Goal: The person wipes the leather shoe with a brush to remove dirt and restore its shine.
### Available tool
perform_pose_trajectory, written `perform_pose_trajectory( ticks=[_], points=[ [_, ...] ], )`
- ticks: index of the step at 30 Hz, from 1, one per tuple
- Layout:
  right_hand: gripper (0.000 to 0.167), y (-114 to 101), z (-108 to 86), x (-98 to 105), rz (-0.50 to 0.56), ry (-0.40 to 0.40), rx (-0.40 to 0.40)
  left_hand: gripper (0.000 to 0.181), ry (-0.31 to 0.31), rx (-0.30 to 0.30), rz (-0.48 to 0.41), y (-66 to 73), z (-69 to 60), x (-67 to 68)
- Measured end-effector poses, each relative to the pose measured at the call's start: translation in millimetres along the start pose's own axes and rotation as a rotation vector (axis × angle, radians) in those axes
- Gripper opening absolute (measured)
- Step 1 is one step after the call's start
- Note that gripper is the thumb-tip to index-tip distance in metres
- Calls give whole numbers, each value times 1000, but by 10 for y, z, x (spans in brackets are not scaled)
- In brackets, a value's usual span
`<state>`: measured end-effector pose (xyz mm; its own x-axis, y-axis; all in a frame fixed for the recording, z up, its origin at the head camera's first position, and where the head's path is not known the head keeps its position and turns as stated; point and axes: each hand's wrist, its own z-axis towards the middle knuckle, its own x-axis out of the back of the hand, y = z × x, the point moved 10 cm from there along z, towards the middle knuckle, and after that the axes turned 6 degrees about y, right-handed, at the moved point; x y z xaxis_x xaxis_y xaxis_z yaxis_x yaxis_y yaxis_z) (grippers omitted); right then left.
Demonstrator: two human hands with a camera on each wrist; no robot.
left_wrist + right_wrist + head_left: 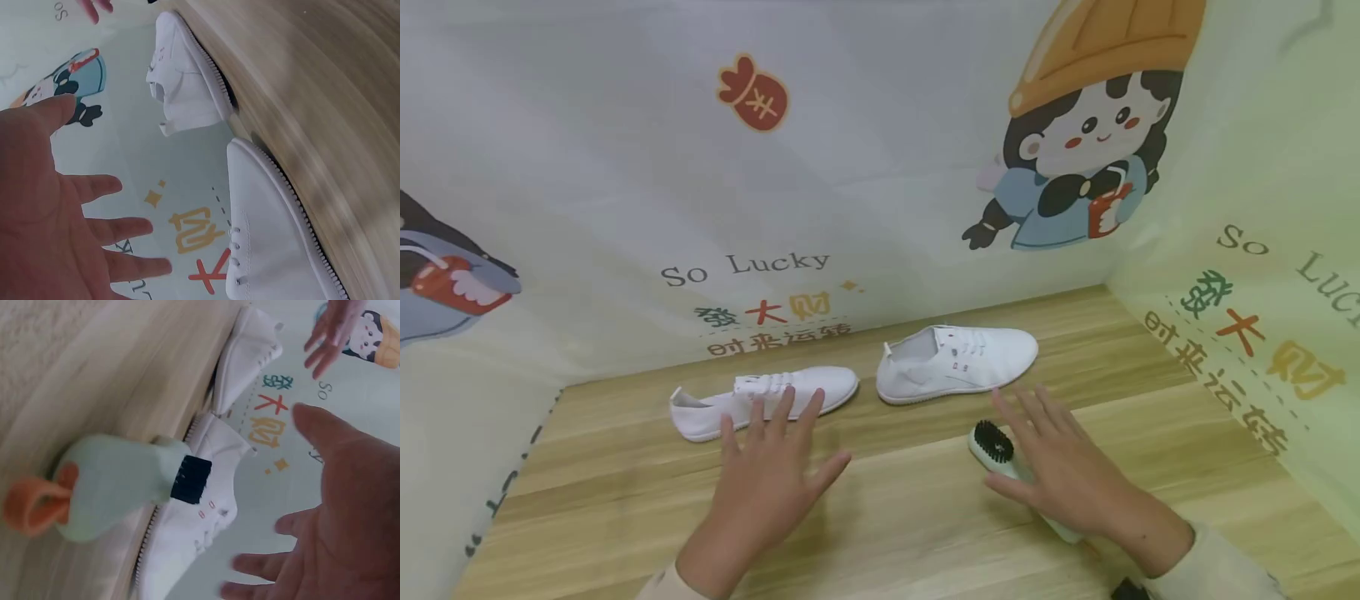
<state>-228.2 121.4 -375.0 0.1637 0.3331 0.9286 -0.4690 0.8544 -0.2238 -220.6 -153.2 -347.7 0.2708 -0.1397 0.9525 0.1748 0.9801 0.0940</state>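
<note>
At left, white shoe (pixel 801 382) upright on the wood-grain tabletop (pixel 910 508), toe pointing right. My left hand (pixel 767 479) hovers on its near side, fingers spread apart, holding nothing. Mid-right, second white shoe (pixel 981 362), also upright, toe right, set slightly farther back. Nearer me, pale green brush (pixel 993 442) lies bristles up, partly beneath my right hand (pixel 1063 467), fingers apart, gripping nothing.
</note>
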Motion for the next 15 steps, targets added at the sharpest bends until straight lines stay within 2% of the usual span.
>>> perform_pose_trajectory(
  ticks=[3,7,10,13,15],
  points=[
    [89,83,20,-1,38,-30,-40,71,19,-47,-8,72,7,13],
    [69,200,49,-119,101,-175,-145,61,41,-125,-19,242,109,-25],
    [59,211,61,-214,129,-262,-157,60,51,-148,-32,372,282,-80],
    [55,213,74,-280,136,-287,-149,67,42,-147,-62,470,517,-204],
    [55,226,84,-328,132,-295,-152,73,12,-137,-84,514,675,-316]
  ],
)
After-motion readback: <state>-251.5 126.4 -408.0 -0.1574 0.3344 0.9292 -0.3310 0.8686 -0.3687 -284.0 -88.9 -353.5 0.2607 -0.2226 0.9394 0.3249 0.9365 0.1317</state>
